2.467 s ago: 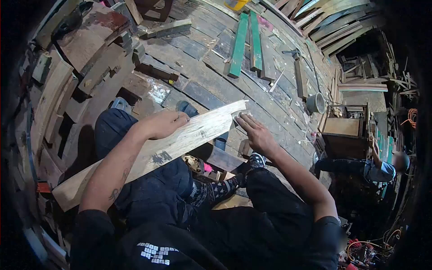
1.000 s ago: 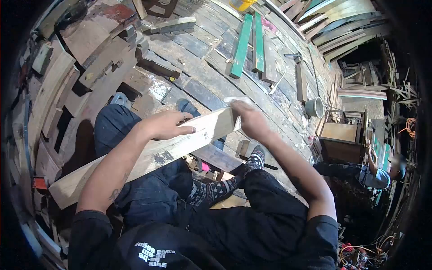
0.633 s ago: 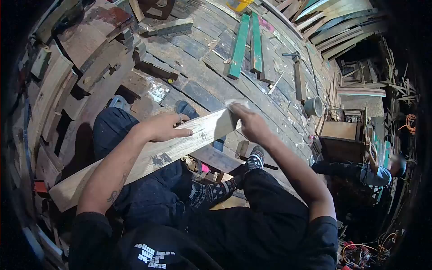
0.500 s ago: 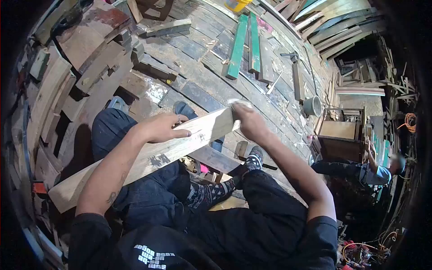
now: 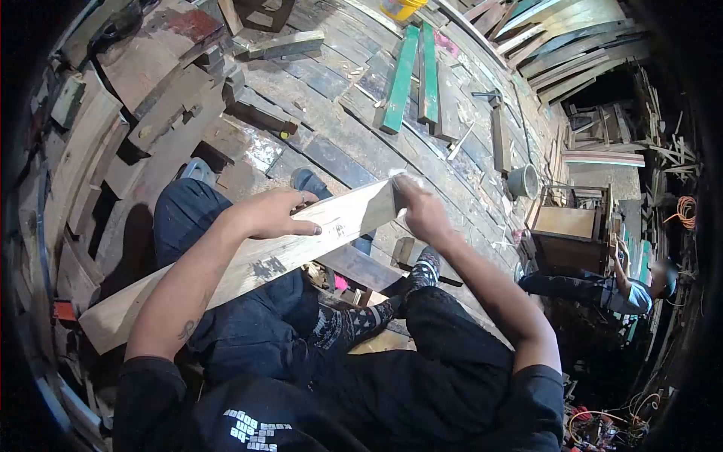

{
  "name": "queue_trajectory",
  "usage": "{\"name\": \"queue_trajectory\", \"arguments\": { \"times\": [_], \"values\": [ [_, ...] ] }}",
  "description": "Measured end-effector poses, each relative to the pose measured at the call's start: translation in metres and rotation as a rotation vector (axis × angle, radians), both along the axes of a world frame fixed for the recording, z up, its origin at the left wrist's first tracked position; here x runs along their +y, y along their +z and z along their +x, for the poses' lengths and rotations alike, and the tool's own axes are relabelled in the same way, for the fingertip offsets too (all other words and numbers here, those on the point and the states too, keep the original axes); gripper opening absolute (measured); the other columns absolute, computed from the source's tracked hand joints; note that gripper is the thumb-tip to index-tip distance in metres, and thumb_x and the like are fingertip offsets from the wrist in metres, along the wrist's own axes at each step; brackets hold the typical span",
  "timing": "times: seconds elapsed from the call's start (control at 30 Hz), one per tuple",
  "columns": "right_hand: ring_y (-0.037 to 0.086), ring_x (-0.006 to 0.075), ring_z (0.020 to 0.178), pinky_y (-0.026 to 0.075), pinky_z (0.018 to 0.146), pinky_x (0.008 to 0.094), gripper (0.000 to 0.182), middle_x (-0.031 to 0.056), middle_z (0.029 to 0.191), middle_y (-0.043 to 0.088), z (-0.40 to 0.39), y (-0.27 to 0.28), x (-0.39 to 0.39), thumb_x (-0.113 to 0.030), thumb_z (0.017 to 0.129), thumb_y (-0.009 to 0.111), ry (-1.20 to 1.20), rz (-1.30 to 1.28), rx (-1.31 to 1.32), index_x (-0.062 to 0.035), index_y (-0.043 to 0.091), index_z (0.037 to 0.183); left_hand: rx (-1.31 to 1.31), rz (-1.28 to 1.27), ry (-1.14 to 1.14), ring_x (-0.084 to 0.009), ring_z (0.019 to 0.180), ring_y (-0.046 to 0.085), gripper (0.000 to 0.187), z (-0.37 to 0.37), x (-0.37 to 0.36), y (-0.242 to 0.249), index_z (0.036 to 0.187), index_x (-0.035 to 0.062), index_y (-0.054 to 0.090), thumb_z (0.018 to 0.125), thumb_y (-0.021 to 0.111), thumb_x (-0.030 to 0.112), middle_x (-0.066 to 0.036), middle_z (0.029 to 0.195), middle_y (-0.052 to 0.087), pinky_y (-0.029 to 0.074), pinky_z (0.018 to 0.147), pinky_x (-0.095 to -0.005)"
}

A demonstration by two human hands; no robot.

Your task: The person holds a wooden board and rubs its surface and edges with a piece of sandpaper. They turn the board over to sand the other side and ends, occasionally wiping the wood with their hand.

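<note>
A long pale wooden board (image 5: 260, 264) with dark patches slants over my lap, its far end raised toward the middle of the view. My left hand (image 5: 275, 215) is closed round the board, the thumb pressed on its broad face. At the far end, my right hand (image 5: 423, 211) has its fingers bent over the board's tip, pressing a small whitish piece (image 5: 397, 173) like folded paper or cloth against it. Most of that piece is hidden under the fingers.
Two green planks (image 5: 398, 79) lie on the plank floor ahead. A grey bucket (image 5: 523, 181) and a yellow bucket (image 5: 401, 7) stand farther off. Stacked timber (image 5: 162, 124) fills the left side. Another person (image 5: 633, 294) is at the right, by a wooden frame (image 5: 568, 218).
My right hand has shifted slightly at the board's end, and the whitish piece shows a little differently. My left hand and the board hold nearly the same place.
</note>
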State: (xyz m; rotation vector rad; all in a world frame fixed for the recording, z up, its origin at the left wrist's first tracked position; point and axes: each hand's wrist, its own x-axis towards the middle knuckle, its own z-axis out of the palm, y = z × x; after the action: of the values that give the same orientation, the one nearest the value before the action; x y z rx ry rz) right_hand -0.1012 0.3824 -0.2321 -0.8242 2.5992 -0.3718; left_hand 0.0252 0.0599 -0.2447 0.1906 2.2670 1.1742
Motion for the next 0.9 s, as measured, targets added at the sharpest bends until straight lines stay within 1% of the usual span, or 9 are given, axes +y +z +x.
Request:
{"name": "queue_trajectory", "arguments": {
  "times": [0.07,0.17,0.27,0.4,0.47,0.67,0.73,0.8,0.9],
  "values": [
    [0.049,0.0382,0.143,0.044,0.118,0.0453,0.069,0.0188,0.158,0.048,0.032,0.001,-0.017,-0.002,0.085,0.057,0.252,-0.102,0.072,-0.0083,0.046,0.154,-0.034,0.031,-0.001,-0.0379,0.122,0.064,0.07,0.0,-0.001,0.004,0.144,0.005,0.058,0.092,0.075,0.048,-0.026,0.134,0.066,0.05,0.104,-0.0437],
    [0.043,0.0323,0.149,0.034,0.126,0.0448,0.07,0.0157,0.16,0.046,0.068,0.013,-0.037,0.002,0.086,0.055,0.655,-0.199,0.044,-0.0108,0.047,0.155,0.0,-0.006,0.009,-0.0382,0.121,0.065,0.072,0.003,-0.002,0.005,0.144,0.0049,0.058,0.089,0.077,0.049,-0.026,0.131,0.067,0.051,0.103,-0.0434],
    [0.046,0.0364,0.146,0.037,0.124,0.0446,0.066,0.0179,0.157,0.049,0.048,0.014,-0.018,0.006,0.087,0.054,0.635,-0.177,0.093,-0.007,0.051,0.152,0.022,-0.015,0.003,-0.038,0.119,0.067,0.076,0.001,-0.002,0.002,0.145,0.0056,0.058,0.086,0.079,0.05,-0.026,0.13,0.068,0.052,0.102,-0.0431],
    [0.046,0.0376,0.145,0.044,0.118,0.0439,0.07,0.0205,0.153,0.052,0.022,0.001,0.016,0.009,0.084,0.05,0.099,-0.053,0.015,-0.0081,0.05,0.152,-0.003,-0.005,0.014,-0.0375,0.116,0.069,0.08,0.001,-0.002,-0.001,0.145,0.0065,0.058,0.082,0.081,0.051,-0.025,0.127,0.07,0.052,0.101,-0.0422],
    [0.046,0.0386,0.145,0.046,0.116,0.0446,0.07,0.0196,0.156,0.049,0.028,-0.002,0.011,0.009,0.083,0.051,0.1,-0.039,0.044,-0.0077,0.05,0.152,-0.003,0.026,0.011,-0.0372,0.117,0.069,0.081,0.0,-0.001,-0.002,0.145,0.0059,0.058,0.082,0.081,0.051,-0.025,0.128,0.07,0.052,0.101,-0.0417],
    [0.043,0.0371,0.148,0.035,0.125,0.0435,0.068,0.0157,0.159,0.048,0.059,0.015,-0.029,0.002,0.085,0.053,0.716,-0.193,0.091,-0.0084,0.049,0.153,0.002,-0.004,0.022,-0.0375,0.12,0.066,0.081,0.002,-0.002,0.001,0.146,0.0071,0.057,0.084,0.08,0.053,-0.025,0.129,0.068,0.051,0.103,-0.042],
    [0.042,0.0356,0.149,0.037,0.124,0.0429,0.068,0.0153,0.16,0.047,0.03,0.005,-0.007,0.003,0.086,0.053,0.679,-0.146,0.1,-0.0092,0.049,0.153,-0.015,-0.002,0.012,-0.0378,0.121,0.065,0.082,0.001,-0.003,0.004,0.146,0.006,0.056,0.083,0.081,0.052,-0.026,0.132,0.066,0.05,0.104,-0.0417],
    [0.049,0.036,0.144,0.04,0.121,0.0448,0.07,0.0208,0.155,0.051,0.013,-0.01,0.019,0.009,0.083,0.049,0.278,-0.169,0.075,-0.0059,0.049,0.152,-0.005,-0.003,0.024,-0.0387,0.119,0.066,0.082,0.0,-0.003,0.002,0.145,0.0048,0.057,0.083,0.081,0.051,-0.027,0.13,0.067,0.051,0.103,-0.0421],
    [0.052,0.0379,0.141,0.042,0.119,0.0437,0.066,0.0247,0.151,0.052,0.006,-0.007,0.026,0.007,0.083,0.05,0.131,-0.051,0.102,-0.0005,0.05,0.148,-0.035,0.038,0.014,-0.0391,0.117,0.067,0.081,0.0,-0.002,0.007,0.143,0.0039,0.058,0.082,0.082,0.052,-0.026,0.127,0.069,0.052,0.101,-0.0426]
  ]
}}
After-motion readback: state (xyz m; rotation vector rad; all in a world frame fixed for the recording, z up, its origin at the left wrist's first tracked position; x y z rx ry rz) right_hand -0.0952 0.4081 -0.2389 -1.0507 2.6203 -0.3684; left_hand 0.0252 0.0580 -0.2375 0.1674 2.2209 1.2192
